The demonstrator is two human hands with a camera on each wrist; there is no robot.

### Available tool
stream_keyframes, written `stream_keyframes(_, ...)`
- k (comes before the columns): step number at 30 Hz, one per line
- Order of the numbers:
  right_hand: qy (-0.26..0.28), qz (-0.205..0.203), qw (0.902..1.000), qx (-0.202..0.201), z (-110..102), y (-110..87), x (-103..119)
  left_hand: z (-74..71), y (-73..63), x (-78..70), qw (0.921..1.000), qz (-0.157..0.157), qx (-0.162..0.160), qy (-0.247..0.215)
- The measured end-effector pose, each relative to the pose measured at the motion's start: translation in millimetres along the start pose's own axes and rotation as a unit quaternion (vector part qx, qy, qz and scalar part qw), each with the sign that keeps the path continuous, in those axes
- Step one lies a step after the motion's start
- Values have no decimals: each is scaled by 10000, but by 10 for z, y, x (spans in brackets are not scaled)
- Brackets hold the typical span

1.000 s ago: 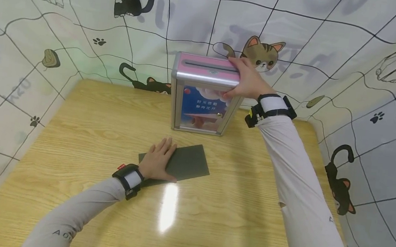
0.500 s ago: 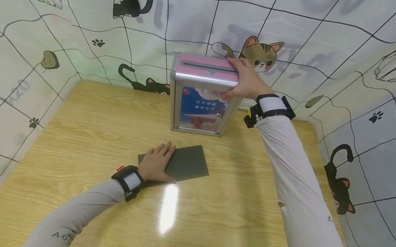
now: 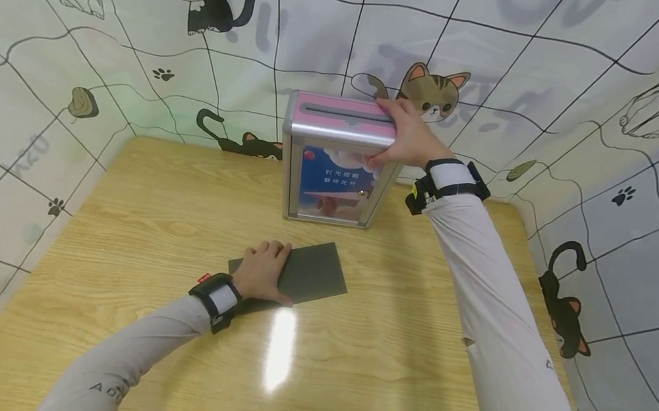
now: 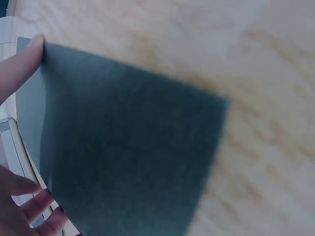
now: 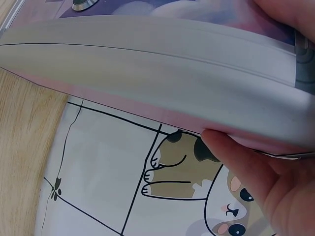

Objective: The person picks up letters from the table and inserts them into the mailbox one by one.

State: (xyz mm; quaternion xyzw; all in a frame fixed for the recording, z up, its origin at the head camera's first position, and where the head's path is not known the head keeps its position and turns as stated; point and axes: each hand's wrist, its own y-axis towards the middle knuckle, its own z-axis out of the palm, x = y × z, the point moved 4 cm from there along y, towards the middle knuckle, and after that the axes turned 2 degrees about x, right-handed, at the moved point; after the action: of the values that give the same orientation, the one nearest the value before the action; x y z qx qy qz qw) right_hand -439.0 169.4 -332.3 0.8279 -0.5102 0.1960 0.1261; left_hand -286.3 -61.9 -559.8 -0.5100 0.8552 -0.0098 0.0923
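Note:
A dark grey-green rectangular card (image 3: 316,272) lies on the table under my left hand (image 3: 260,273). In the left wrist view the thumb is at one edge of the card (image 4: 128,142) and the fingers curl at the opposite edge, with the card slightly bowed between them. My right hand (image 3: 410,134) grips the upper right end of a letter box (image 3: 332,182), thumb in front and fingers behind. The box stands upright, with a silver frame, pink top, long slot, blue printed front and small lock. The right wrist view shows the box's silver side (image 5: 162,64) between thumb and fingers.
The wood-grain table (image 3: 157,195) meets a curtain (image 3: 322,33) printed with cats and grid lines at the back and both sides. The letter box is near the back edge. A small red tag (image 3: 203,278) shows beside the left wrist strap.
My left hand's fingers, straighter over the card before, have drawn in and bent at the knuckles. The card and the letter box have stayed in place, and my right hand keeps its grip.

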Motion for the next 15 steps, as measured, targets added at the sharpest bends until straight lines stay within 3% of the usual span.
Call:
stream_keyframes(4, 26, -12, 10000, -14, -5, -3, 4, -14, 46, 54, 9997, 42, 95, -219)
stream_keyframes(9, 54, 28, 10000, -26, -9, -5, 2, -70, 113, 194, 9961, 431, 134, -754)
stream_keyframes(15, 50, 53, 10000, 10, 2, -5, 2, -140, 177, 337, 9741, 877, 542, -2014)
